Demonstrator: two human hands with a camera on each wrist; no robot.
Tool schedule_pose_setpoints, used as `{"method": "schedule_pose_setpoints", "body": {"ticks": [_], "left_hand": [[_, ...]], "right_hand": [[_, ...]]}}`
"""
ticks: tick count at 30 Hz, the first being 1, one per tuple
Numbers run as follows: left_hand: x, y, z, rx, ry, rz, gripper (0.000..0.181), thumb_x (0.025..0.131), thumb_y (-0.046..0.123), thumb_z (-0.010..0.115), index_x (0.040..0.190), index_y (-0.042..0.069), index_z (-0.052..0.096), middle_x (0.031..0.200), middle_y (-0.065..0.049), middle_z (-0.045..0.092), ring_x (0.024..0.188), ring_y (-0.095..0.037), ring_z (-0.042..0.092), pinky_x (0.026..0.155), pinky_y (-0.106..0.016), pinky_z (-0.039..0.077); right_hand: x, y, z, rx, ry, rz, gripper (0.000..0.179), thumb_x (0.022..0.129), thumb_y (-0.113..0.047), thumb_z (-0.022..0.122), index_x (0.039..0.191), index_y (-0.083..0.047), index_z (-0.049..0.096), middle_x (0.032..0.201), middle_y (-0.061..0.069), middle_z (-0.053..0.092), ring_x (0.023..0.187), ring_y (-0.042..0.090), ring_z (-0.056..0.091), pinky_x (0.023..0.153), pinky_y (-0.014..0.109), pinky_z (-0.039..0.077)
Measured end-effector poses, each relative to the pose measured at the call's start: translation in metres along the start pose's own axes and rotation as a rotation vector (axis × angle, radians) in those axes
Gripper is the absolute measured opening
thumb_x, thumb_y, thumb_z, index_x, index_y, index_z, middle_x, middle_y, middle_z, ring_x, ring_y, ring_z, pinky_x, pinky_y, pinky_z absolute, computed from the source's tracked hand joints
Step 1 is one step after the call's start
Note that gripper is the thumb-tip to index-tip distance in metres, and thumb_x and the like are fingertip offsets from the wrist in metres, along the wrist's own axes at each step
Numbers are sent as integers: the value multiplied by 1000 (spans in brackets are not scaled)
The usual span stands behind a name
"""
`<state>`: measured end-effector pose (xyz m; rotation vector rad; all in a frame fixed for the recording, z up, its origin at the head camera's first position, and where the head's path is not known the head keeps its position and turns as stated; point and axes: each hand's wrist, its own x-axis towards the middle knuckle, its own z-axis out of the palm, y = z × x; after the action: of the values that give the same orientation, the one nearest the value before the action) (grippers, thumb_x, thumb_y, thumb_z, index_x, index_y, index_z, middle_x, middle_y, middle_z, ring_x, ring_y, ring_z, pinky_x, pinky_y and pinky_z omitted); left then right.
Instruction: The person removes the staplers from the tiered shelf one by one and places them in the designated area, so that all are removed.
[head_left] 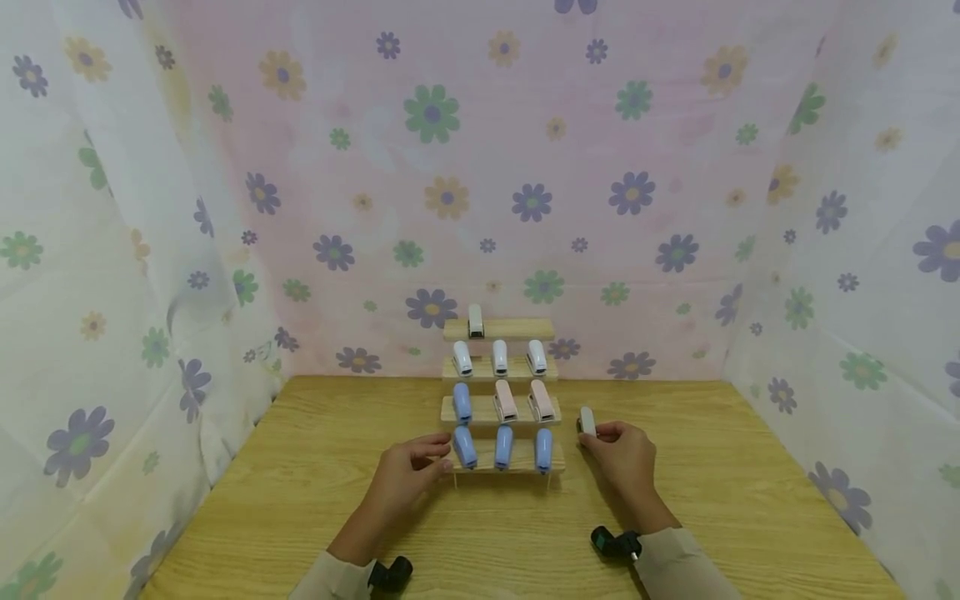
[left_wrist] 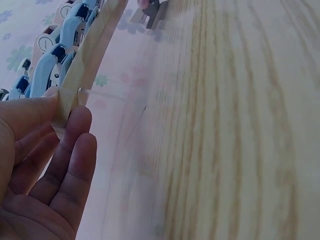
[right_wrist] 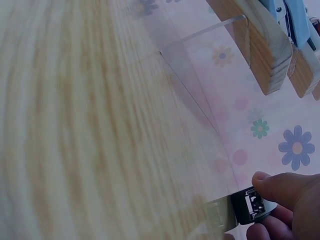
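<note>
A tiered wooden rack (head_left: pixel 487 469) with clear side supports stands on the table, mini staplers set along its shelves. My left hand (head_left: pixel 408 471) pinches the left end of its lowest shelf, thumb above and fingers beneath in the left wrist view. Off the rack's right side, my right hand (head_left: pixel 622 458) holds a white stapler (head_left: pixel 587 421) between thumb and fingers; its dark end (right_wrist: pixel 247 205) faces the right wrist camera. Three blue staplers (head_left: pixel 503 447) line the bottom shelf. Above them sit one blue stapler (head_left: pixel 462 403) and two pink staplers (head_left: pixel 505 401).
Three white staplers (head_left: pixel 499 357) stand on the second shelf from the top, and a single white stapler (head_left: pixel 476 321) is at the left of the top shelf. Flower-print cloth (head_left: pixel 480 167) walls the wood-grain table (head_left: pixel 322 450) at the back and both sides.
</note>
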<state>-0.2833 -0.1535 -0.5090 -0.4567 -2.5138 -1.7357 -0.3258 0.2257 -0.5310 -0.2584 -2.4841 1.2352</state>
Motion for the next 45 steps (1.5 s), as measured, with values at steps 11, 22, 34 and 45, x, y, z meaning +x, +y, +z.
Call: {"method": "schedule_pose_setpoints", "body": {"ticks": [11,22,34,45], "left_hand": [[2,3,-1,31,12,4,33,95,22,77,121,3,76,140,-6,67,111,-24,72,80,-22,60],[2,0,-1,40,6,12,34,95,23,77,121,2,76,140,-6,67,113,-24,72,81,-21,60],[1,-1,-2,24,6,13,33,94,22,78,120,2,77,140,-7,67,110,-22,72,80,-21,60],[2,0,-2,26,3,3,31,94,25,78,119,7,78,140,-5,67,113,-23,71,79,-21,59]], "right_hand": [[1,-2,-1,15,-1,-16,33,86,-35,85,102,-8,78,90,8,78,76,18,71,62,29,55],[-3,-2,0,14,-1,5,32,85,-34,86,102,-8,77,92,8,77,79,19,69,62,26,54],[-1,-5,-3,35,0,-18,34,85,-32,86,105,-5,76,96,10,76,84,20,68,62,21,52],[-1,-4,-2,29,-4,-11,34,86,-32,85,107,-5,77,97,10,76,84,20,69,63,22,52]]}}
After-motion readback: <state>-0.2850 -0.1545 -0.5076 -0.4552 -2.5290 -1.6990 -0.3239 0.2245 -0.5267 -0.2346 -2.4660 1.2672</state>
